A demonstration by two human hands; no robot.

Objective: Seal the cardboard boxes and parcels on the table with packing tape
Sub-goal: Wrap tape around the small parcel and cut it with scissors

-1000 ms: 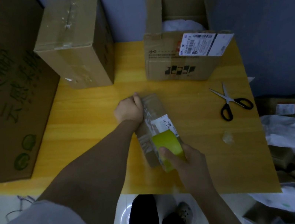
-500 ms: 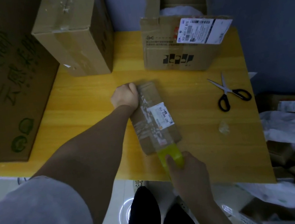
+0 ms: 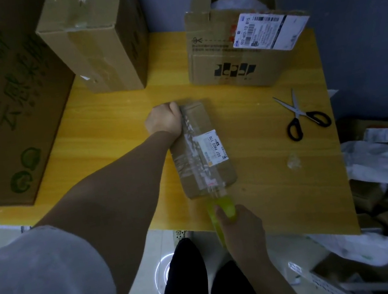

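The small parcel (image 3: 201, 148) lies lengthwise on the yellow table (image 3: 112, 124), a little right of centre, its near end close to the front edge. The left hand (image 3: 164, 122) grips the far left corner of the parcel, fingers curled together over that end. The right hand (image 3: 242, 226) grips the yellow-green tape roll (image 3: 223, 208), thumb on top and the other fingers wrapped beneath. The roll sits just past the parcel's near end, overhanging the table's front edge. A clear strip of tape (image 3: 196, 151) runs the length of the parcel top from the left hand to the roll. Bare table lies left of the parcel up to the large printed box (image 3: 0, 102), and right of it up to the scissors (image 3: 303, 115), which lie with blades parted near the right edge. A crumpled tape scrap (image 3: 293, 162) sits between the parcel and that edge. At the back stand a taped box (image 3: 98, 42) and an open box (image 3: 233, 63) with flaps up, both well apart from the parcel. White plastic bags (image 3: 387, 191) crowd the table's right side. One second earlier the roll rested on the parcel's near half. It has since been drawn off the near end, and the left hand has kept its place at the far corner.
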